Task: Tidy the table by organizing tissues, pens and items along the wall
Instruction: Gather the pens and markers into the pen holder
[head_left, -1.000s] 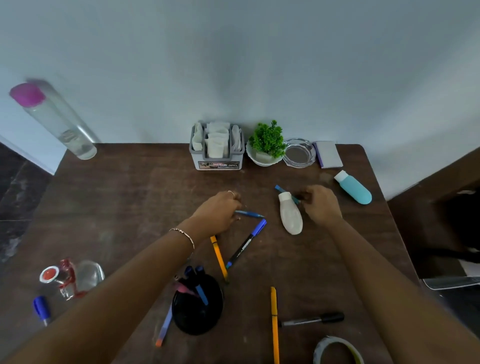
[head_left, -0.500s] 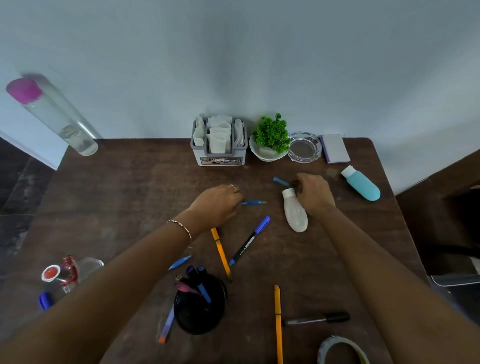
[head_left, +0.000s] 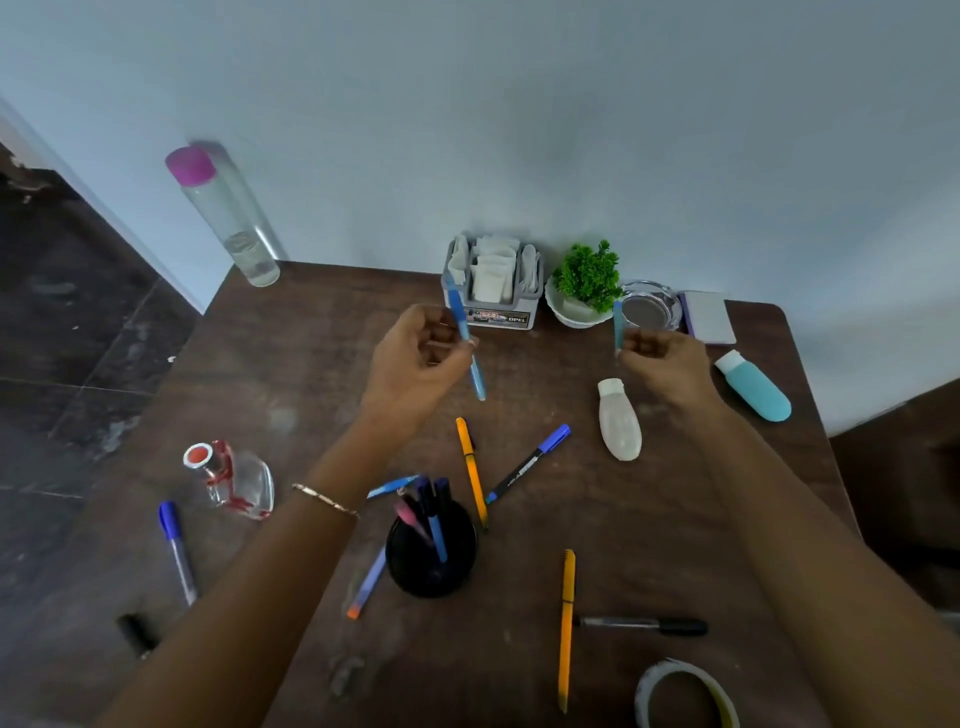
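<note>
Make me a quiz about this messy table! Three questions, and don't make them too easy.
1. True or false: the left hand grips a blue pen and the right hand grips a teal pen.
2. What stands between the tissue holder and the glass ashtray?
A. a small green plant
B. a roll of tape
C. a black pen cup
3. Fill in the blank: the white bottle is not upright. It lies on its ____.

Key: 1 true. 2 A. 3 side.
</note>
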